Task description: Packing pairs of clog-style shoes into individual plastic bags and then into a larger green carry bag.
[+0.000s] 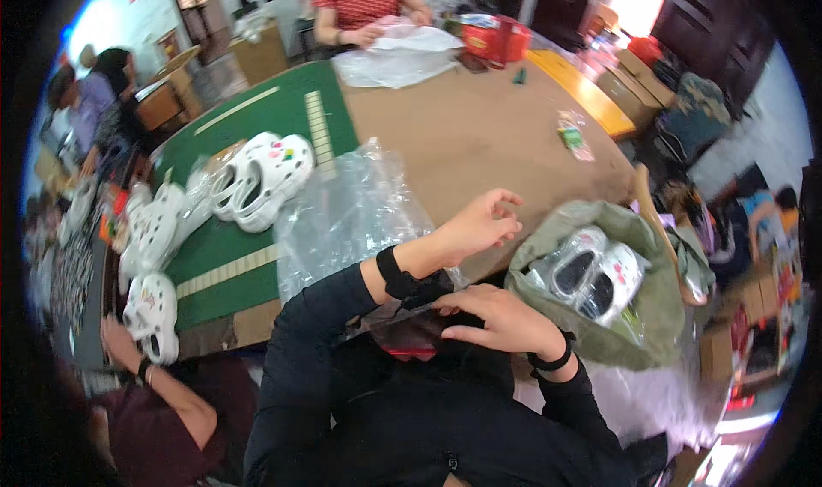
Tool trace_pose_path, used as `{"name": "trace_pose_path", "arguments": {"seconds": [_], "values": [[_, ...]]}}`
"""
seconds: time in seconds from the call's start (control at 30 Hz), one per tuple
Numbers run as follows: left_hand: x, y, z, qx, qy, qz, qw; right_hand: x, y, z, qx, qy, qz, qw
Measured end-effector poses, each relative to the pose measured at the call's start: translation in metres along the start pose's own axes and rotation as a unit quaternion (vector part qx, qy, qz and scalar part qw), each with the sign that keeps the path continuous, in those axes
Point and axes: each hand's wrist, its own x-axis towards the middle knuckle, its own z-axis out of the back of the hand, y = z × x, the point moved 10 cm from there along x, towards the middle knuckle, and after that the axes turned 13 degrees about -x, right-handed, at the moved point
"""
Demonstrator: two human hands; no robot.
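Note:
My left hand reaches out above the brown tabletop, its fingers loosely curled and apart, with nothing visible in them. Nearer to me, my right hand hovers by the table's front edge with fingers stretched and thumb spread, also holding nothing I can see. A clear plastic bag lies flat to the left, partly under my left forearm. To the right, a green sack holds white clogs with charms, wrapped in clear plastic. Another pair of white clogs rests on the green mat.
More white clogs stand along the left, beside a co-worker's arm. Across the table a person in red handles white sheeting, near a red bag. A small packet lies far right.

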Motion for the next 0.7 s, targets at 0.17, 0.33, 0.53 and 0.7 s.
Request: {"name": "trace_pose_path", "arguments": {"seconds": [0.17, 0.33, 0.53, 0.7], "values": [[-0.055, -0.046, 0.078, -0.019, -0.078, -0.044, 0.996, 0.041, 0.018, 0.004, -0.001, -0.032, 0.061, 0.998], [-0.136, -0.074, 0.18, -0.088, -0.212, -0.077, 0.97, 0.081, 0.019, -0.028, 0.042, 0.0, 0.081, 0.996], [-0.21, -0.114, 0.255, -0.239, -0.316, -0.259, 0.881, 0.124, 0.013, -0.051, 0.056, -0.02, 0.091, 0.994], [-0.251, -0.168, 0.242, -0.215, -0.267, -0.333, 0.878, 0.166, 0.011, -0.052, 0.022, 0.045, 0.104, 0.993]]}}
